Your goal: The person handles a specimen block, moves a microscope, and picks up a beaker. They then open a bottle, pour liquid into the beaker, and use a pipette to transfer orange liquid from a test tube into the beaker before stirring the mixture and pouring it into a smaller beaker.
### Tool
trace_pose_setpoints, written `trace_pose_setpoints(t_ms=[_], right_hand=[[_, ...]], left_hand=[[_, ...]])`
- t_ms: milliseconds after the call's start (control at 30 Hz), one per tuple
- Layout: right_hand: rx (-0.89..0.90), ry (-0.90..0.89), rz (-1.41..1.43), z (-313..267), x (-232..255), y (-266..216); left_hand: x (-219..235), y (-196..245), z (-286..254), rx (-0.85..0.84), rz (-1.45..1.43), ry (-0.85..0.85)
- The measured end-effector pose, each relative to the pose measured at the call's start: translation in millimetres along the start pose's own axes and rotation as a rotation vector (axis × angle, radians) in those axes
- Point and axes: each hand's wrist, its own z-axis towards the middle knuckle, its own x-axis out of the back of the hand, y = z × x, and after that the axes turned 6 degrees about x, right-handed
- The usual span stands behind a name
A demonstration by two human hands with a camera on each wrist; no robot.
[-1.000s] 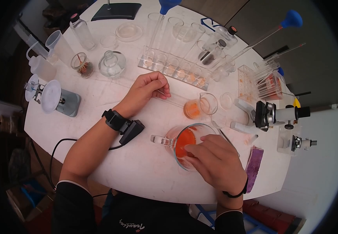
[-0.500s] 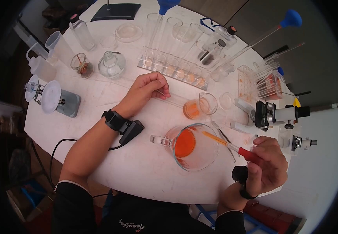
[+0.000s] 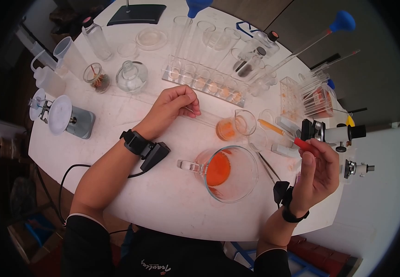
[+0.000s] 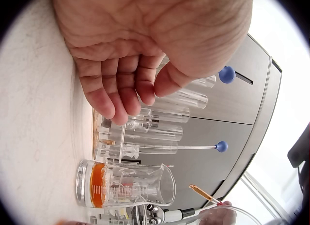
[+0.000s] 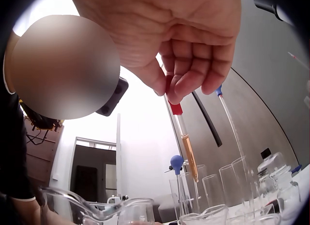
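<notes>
My right hand (image 3: 317, 173) pinches the red bulb of a glass dropper (image 3: 271, 127) holding orange liquid, raised at the right of the table. The right wrist view shows the dropper (image 5: 189, 152) slanting down from my thumb and fingers. Below and left of it stands a large glass jug (image 3: 232, 180) with orange liquid inside. Behind the jug is a small beaker (image 3: 226, 129) with orange contents. My left hand (image 3: 174, 108) stays low over the table, fingers curled round a thin glass rod (image 4: 122, 145) that points toward the beaker (image 4: 99, 184); the fingers partly hide the rod.
A rack (image 3: 204, 85) of large tubes stands behind my left hand. A balance (image 3: 77, 121), a jar (image 3: 97, 79) and a round bottle (image 3: 131, 77) are at the left. Tweezers (image 3: 268, 167), a microscope (image 3: 320, 131) and a smaller tube rack (image 3: 291, 99) are at the right.
My right hand has lifted the dropper out of the jug and carried it right and away from my body, with orange liquid now showing in it. My left hand has stayed put.
</notes>
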Motion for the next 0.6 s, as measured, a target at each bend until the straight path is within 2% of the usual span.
trace_pose_setpoints(t_ms=[267, 600], right_hand=[[-0.013, -0.106, -0.071, 2.1, -7.1, 7.8], [-0.001, -0.119, -0.097, 1.3, -10.0, 8.5]], left_hand=[[0.8, -0.7, 0.5, -0.003, -0.001, -0.006], [1.4, -1.1, 0.8, -0.007, 0.003, -0.008]])
